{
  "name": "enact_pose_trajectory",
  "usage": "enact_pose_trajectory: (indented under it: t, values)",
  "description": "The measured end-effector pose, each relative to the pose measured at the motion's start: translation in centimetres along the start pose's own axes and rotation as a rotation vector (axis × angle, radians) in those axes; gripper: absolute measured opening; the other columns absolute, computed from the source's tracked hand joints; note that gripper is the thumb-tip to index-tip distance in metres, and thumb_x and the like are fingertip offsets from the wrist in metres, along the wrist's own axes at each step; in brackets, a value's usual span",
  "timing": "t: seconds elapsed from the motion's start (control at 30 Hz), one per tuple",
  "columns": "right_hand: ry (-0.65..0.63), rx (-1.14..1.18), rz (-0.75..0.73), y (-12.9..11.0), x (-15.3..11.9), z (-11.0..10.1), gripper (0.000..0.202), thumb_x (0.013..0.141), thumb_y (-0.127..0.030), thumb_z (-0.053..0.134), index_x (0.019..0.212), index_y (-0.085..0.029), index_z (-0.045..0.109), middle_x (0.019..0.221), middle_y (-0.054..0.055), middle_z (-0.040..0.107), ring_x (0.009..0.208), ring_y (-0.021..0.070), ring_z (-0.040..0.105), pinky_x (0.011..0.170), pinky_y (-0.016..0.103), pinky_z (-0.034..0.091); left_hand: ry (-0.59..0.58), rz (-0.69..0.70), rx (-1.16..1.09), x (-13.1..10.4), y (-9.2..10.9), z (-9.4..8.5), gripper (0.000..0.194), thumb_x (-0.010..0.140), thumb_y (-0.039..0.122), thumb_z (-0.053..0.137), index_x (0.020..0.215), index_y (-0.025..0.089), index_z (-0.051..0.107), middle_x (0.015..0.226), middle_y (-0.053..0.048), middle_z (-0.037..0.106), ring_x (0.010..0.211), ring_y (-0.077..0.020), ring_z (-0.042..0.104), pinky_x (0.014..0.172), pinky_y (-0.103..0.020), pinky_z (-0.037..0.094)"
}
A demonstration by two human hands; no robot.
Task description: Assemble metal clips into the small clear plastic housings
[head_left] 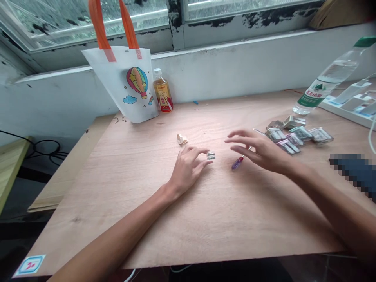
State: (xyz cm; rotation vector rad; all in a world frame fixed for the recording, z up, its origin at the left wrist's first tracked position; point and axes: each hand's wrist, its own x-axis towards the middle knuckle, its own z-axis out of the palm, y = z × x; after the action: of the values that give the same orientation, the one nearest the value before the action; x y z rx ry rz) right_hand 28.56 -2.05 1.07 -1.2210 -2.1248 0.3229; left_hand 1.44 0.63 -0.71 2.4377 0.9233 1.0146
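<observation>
My left hand (189, 166) rests near the middle of the wooden table, thumb and forefinger closed around a small silver metal piece (210, 155), which looks like a double-hole sharpener. To the right, my right hand (255, 149) hovers with its fingers stretched out, holding nothing. Beneath its fingers lies a screwdriver (237, 163) with a purple and red handle, its shaft partly hidden by the hand. A small pale, wood-coloured piece (182, 139) lies just beyond my left hand. Several clear-cased items (298, 135) are heaped beyond my right hand.
A white bag (126, 86) with orange handles stands at the back left, beside a bottle of amber drink (163, 92). At the back right are a tilted water bottle (323, 86) and a white power strip (346, 109). A pixelated dark object (355, 174) lies at the right.
</observation>
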Motion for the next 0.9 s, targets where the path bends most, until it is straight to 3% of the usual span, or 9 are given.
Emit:
enact_pose_trajectory:
  t: [0.07, 0.1, 0.2, 0.27, 0.37, 0.47, 0.53, 0.67, 0.9]
  values:
    - [-0.202, -0.079, -0.096, 1.7, -1.7, -1.0, 0.045, 0.094, -0.047, 0.066, 0.138, -0.036, 0.063, 0.139, 0.008, 0.062, 0.12, 0.0306, 0.063, 0.096, 0.05, 0.054, -0.017, 0.001, 0.027, 0.2, -0.4, 0.1, 0.025, 0.094, 0.033, 0.069, 0.117, 0.023, 0.067, 0.119, -0.005, 0.073, 0.114, -0.0243, 0.061, 0.104, -0.047, 0.045]
    - [-0.241, -0.107, -0.122, 2.3, -2.5, -1.1, 0.047, 0.093, -0.048, 0.067, 0.139, -0.038, 0.062, 0.143, 0.007, 0.061, 0.122, 0.0318, 0.061, 0.097, 0.051, 0.053, -0.039, 0.004, 0.045, 0.5, -0.7, 0.1, 0.025, 0.094, 0.034, 0.069, 0.117, 0.023, 0.067, 0.122, -0.005, 0.072, 0.117, -0.0246, 0.06, 0.106, -0.048, 0.044]
    - [-0.165, -0.173, -0.156, 3.4, -3.8, 0.2, 0.028, 0.098, -0.043, 0.062, 0.124, -0.04, 0.072, 0.135, 0.005, 0.065, 0.118, 0.0298, 0.062, 0.095, 0.052, 0.051, -0.129, 0.021, 0.105, 1.5, -2.0, 0.5, 0.025, 0.094, 0.036, 0.069, 0.116, 0.023, 0.071, 0.13, -0.006, 0.069, 0.125, -0.0258, 0.057, 0.112, -0.05, 0.04]
    - [0.002, -0.182, -0.162, 3.4, -3.6, 1.5, 0.02, 0.098, -0.039, 0.064, 0.113, -0.037, 0.077, 0.122, 0.005, 0.07, 0.106, 0.026, 0.065, 0.091, 0.047, 0.052, -0.173, 0.024, 0.15, 2.3, -2.9, 0.7, 0.025, 0.094, 0.037, 0.069, 0.115, 0.022, 0.072, 0.134, -0.008, 0.067, 0.129, -0.0269, 0.055, 0.114, -0.05, 0.038]
    - [0.432, -0.074, -0.065, 2.7, -2.0, 3.4, 0.015, 0.093, -0.035, 0.071, 0.106, -0.029, 0.076, 0.1, 0.006, 0.069, 0.084, 0.019, 0.065, 0.075, 0.036, 0.053, -0.225, 0.02, 0.194, 3.1, -3.5, 0.8, 0.027, 0.096, 0.038, 0.065, 0.117, 0.021, 0.071, 0.137, -0.009, 0.065, 0.129, -0.0277, 0.055, 0.113, -0.05, 0.038]
    - [0.813, 0.293, 0.151, 1.8, 0.6, 5.1, 0.019, 0.095, -0.04, 0.066, 0.106, -0.024, 0.063, 0.09, 0.002, 0.065, 0.069, 0.0132, 0.06, 0.057, 0.026, 0.049, -0.251, 0.013, 0.194, 3.2, -3.3, 0.8, 0.031, 0.096, 0.038, 0.065, 0.122, 0.021, 0.067, 0.138, -0.009, 0.064, 0.13, -0.0277, 0.055, 0.112, -0.049, 0.037]
    - [0.897, 0.6, 0.241, 1.0, 2.4, 6.0, 0.024, 0.099, -0.048, 0.059, 0.104, -0.025, 0.052, 0.089, 0.0, 0.065, 0.058, 0.0099, 0.055, 0.048, 0.022, 0.042, -0.244, 0.015, 0.181, 3.0, -3.0, 0.6, 0.036, 0.096, 0.035, 0.065, 0.128, 0.021, 0.062, 0.139, -0.009, 0.064, 0.131, -0.027, 0.055, 0.112, -0.049, 0.036]
    - [0.856, 0.859, 0.334, -0.7, 4.6, 7.0, 0.031, 0.1, -0.055, 0.053, 0.102, -0.026, 0.043, 0.081, -0.002, 0.067, 0.048, 0.0082, 0.049, 0.042, 0.02, 0.036, -0.254, 0.048, 0.183, 2.9, -2.7, 0.3, 0.026, 0.098, 0.029, 0.061, 0.123, 0.024, 0.065, 0.129, -0.004, 0.071, 0.122, -0.0241, 0.06, 0.109, -0.047, 0.036]
    - [0.698, 0.85, 0.286, -1.5, 4.2, 7.6, 0.031, 0.1, -0.054, 0.053, 0.103, -0.025, 0.043, 0.079, -0.004, 0.066, 0.049, 0.0082, 0.051, 0.043, 0.021, 0.039, -0.216, 0.125, 0.233, 2.7, -2.6, 0.5, 0.02, 0.104, 0.029, 0.053, 0.114, 0.023, 0.068, 0.116, -0.004, 0.076, 0.111, -0.0206, 0.065, 0.106, -0.044, 0.035]
